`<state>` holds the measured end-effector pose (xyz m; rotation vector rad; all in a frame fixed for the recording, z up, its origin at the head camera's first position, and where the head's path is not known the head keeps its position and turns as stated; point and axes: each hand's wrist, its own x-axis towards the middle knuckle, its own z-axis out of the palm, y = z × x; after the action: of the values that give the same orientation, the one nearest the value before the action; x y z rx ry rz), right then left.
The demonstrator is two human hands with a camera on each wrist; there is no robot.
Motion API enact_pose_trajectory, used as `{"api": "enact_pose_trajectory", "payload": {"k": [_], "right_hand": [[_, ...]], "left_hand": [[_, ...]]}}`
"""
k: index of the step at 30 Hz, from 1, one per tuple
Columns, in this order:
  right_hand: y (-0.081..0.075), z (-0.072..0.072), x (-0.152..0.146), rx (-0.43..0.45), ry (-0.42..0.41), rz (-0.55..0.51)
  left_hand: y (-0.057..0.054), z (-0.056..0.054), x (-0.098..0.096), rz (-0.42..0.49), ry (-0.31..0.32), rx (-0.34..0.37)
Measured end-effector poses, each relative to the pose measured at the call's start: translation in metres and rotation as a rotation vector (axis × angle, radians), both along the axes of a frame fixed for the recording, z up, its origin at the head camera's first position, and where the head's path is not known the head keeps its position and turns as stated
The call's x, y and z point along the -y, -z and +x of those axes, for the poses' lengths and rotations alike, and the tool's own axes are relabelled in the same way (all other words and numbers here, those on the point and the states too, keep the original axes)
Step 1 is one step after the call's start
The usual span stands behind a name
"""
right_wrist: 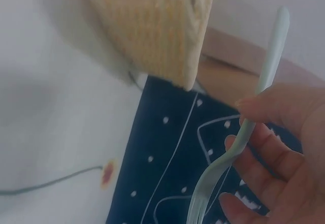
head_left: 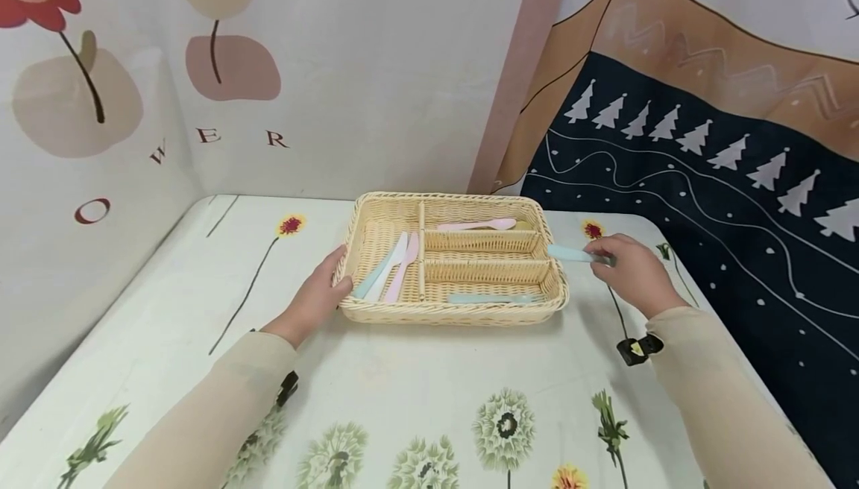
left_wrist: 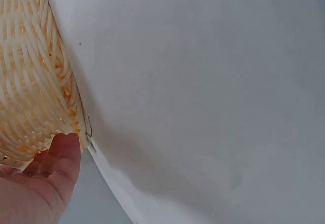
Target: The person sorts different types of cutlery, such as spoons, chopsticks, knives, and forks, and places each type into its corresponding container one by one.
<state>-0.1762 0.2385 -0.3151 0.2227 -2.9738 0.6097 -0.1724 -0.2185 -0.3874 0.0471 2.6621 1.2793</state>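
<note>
A wicker basket (head_left: 452, 314) with dividers sits toward the back of the table. My left hand (head_left: 318, 297) grips its left end, thumb over the rim and fingers against the outer wall; in the left wrist view the fingers (left_wrist: 65, 155) press the woven side. Beyond the basket's right end, my right hand (head_left: 634, 269) pinches a light blue fork (right_wrist: 269, 64) between thumb and fingers, handle end pointing at the basket. Three knives, one blue, one white (head_left: 388, 273) and one pink (head_left: 405, 265), lie in the left compartment. A pink spoon (head_left: 479, 225) lies in the back right compartment.
In the front right compartment lies a light blue utensil (head_left: 493, 299). A yellowish piece (head_left: 522, 226) shows beside the pink spoon. The white tablecloth (head_left: 403, 370) has printed flowers. Behind the table hang printed cloths, one with a dark blue area (head_left: 671, 168) at right.
</note>
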Motion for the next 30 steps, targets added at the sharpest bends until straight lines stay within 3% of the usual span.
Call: {"api": "enact_pose_trajectory", "payload": {"k": [9, 30], "right_hand": [[-0.013, -0.009, 0.030, 0.039, -0.084, 0.027], [-0.026, -0.041, 0.087, 0.350, -0.230, 0.117]], "left_hand": [[-0.001, 0.000, 0.002, -0.006, -0.005, 0.009], [-0.001, -0.001, 0.000, 0.009, 0.004, -0.005]]}}
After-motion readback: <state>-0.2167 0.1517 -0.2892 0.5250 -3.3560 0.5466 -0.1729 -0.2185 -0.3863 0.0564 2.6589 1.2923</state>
